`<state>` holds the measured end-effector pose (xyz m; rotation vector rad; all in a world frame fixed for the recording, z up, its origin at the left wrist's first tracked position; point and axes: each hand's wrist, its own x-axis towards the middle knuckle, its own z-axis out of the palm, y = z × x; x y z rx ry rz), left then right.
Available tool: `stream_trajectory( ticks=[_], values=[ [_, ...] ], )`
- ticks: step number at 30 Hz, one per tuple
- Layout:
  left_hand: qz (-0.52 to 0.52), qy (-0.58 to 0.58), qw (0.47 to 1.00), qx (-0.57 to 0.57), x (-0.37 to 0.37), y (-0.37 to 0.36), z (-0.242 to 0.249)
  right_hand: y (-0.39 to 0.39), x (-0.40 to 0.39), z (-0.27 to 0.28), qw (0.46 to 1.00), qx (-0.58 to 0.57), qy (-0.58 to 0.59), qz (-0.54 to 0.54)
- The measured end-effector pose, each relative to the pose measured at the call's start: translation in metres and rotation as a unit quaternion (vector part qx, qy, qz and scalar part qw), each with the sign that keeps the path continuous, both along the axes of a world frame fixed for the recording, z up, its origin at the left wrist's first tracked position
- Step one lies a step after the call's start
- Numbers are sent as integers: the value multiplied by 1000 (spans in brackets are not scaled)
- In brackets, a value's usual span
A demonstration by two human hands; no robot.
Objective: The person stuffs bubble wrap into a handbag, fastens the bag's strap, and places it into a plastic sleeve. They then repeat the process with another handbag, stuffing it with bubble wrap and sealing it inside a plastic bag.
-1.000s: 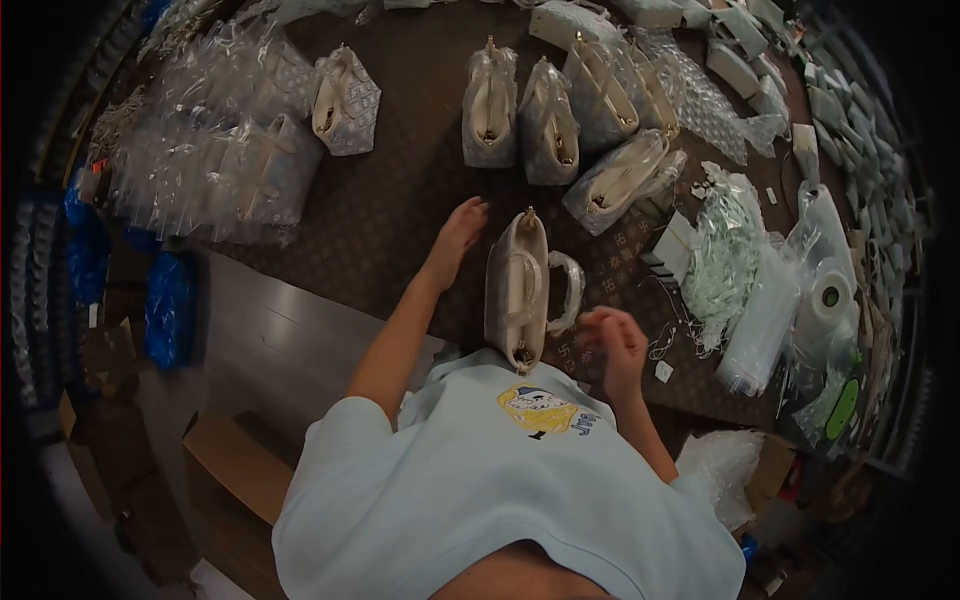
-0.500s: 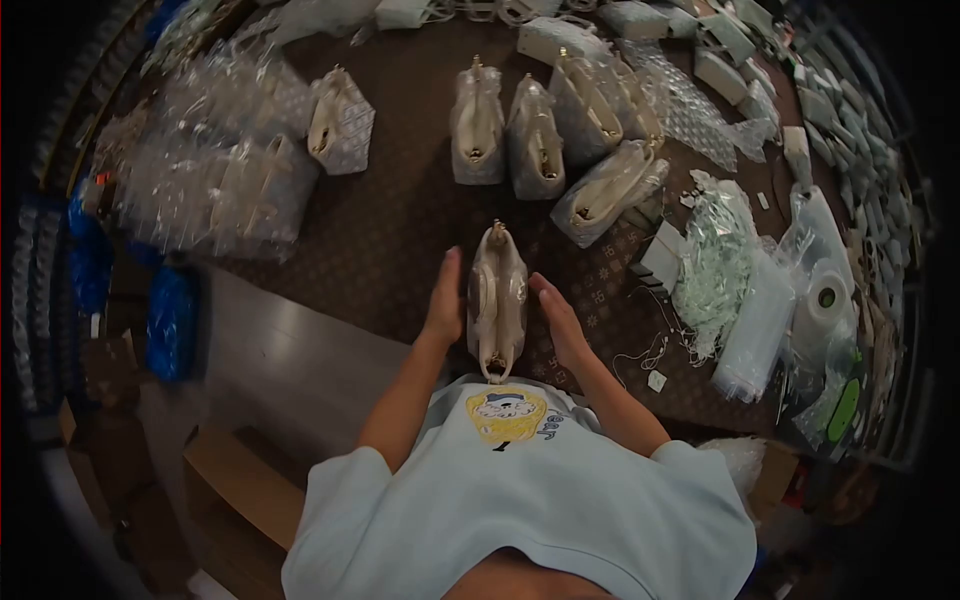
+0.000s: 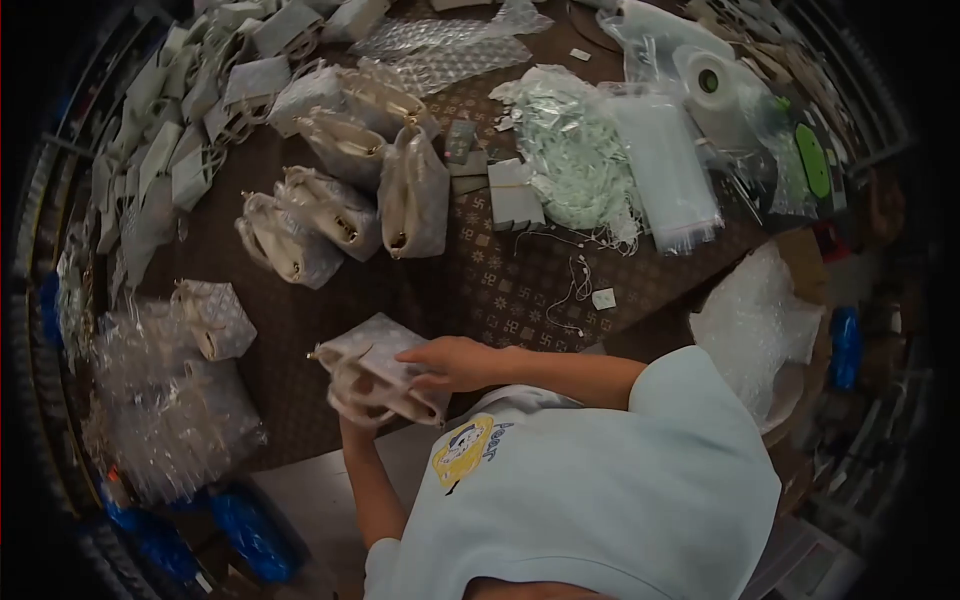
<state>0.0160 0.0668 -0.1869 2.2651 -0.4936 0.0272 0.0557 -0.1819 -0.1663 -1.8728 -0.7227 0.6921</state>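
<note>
A pale patterned handbag [image 3: 375, 345] lies tilted near my body, its handle loops toward the left. My right hand [image 3: 455, 363] rests on the bag's right side, fingers stretched over it. Below the handles is my left hand [image 3: 358, 412], partly hidden by the bag, so its fingers do not show clearly. Beyond the bag several similar handbags stand together, one of them [image 3: 413, 195] upright with its top toward me. Another patterned bag [image 3: 217, 318] is at the left beside clear-wrapped bags [image 3: 175, 420].
On the brown patterned table [image 3: 500, 290] lie a heap of pale green packaging [image 3: 575, 150], a stack of clear sleeves [image 3: 665, 170], a film roll [image 3: 708, 80] and white cords with a tag [image 3: 603, 299]. Blue wrapped bundles [image 3: 255, 530] are at lower left. Bubble wrap [image 3: 755, 330] is right.
The view has turned to the right. The handbag that stood upright between my two hands is now tilted, and my right hand has come onto its side. My left hand is now lower and partly behind it.
</note>
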Motion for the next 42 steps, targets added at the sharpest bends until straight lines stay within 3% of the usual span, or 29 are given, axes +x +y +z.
stream_trajectory(
  ticks=[1, 2, 3, 4, 5, 6, 7, 9, 10, 11, 12, 13, 14, 16, 17, 19, 20, 21, 22, 24, 28, 30, 31, 33, 36, 39, 42],
  values=[
    [-14, 2, 1000, 2, -10, -3, 5, -17, 2, -9, 992, 45, -77, -90],
    [31, 83, 987, -136, -18, -12, 14, -38, 6, -14, 968, 87, -157, -176],
    [77, 164, 946, -269, -25, -16, 18, -68, 15, -9, 949, 88, -129, -273],
    [66, 167, 947, -266, -35, -6, 11, -103, 25, -4, 920, 89, -98, -369],
    [76, 55, 989, -111, -45, 10, -2, -140, 32, -8, 872, 76, -76, -478],
    [81, -62, 994, 45, -51, 25, -16, -182, 38, -20, 815, 56, -89, -570],
    [68, -60, 995, 46, -57, 37, -27, -224, 37, -23, 747, -36, -123, -653],
    [199, -38, 970, 132, -63, 57, -50, -317, 28, -67, 581, -156, -241, -762],
    [191, -33, 972, 131, -52, 65, -66, -353, 13, -82, 517, -200, -211, -805],
    [309, 39, 914, -262, -38, 79, -84, -373, 1, -87, 451, -242, -179, -840],
    [379, 102, 692, -606, -24, 88, -94, -375, -9, -84, 451, -248, -177, -839],
    [386, 143, 345, -844, -17, 93, -105, -376, -18, -79, 444, -262, -65, -854],
    [388, 143, 344, -843, -6, 86, -107, -375, -24, -77, 432, -271, 50, -859],
    [419, 168, 479, -753, 33, 57, -108, -367, -27, -81, 449, -275, 77, -847],
    [421, 168, 481, -750, 40, 42, -101, -365, -29, -86, 466, -278, 103, -834],
    [316, 408, 692, -505, 43, 0, -72, -377, -29, -103, 492, -242, 64, -834],
    [318, 409, 692, -503, 40, -17, -51, -374, -29, -93, 545, -192, 112, -808],
    [278, 467, 736, -404, 35, -34, -29, -371, -32, -88, 593, -139, 160, -777],
    [233, 518, 766, -301, 32, -45, -18, -372, -34, -91, 592, -140, 161, -777],
    [234, 516, 770, -292, 21, -50, -13, -368, -45, -97, 593, -10, 162, -789],
    [256, 488, 773, -315, 7, -51, -16, -360, -47, -86, 588, 36, 144, -795],
    [260, 490, 773, -307, 5, -56, -19, -359, -45, -75, 615, -203, 21, -762],
    [264, 490, 775, -300, 6, -60, -21, -356, -43, -67, 615, -204, 19, -761],
    [260, 491, 781, -286, 6, -66, -23, -347, -34, -54, 599, -321, 7, -734],
    [255, 489, 790, -268, 7, -77, -19, -371, -30, -91, 651, -291, 48, -700],
    [256, 475, 802, -255, 10, -84, -13, -350, -25, -65, 610, -444, -52, -654],
    [250, 477, 807, -244, 9, -82, -15, -340, -26, -47, 605, -483, -69, -629]
  ],
)
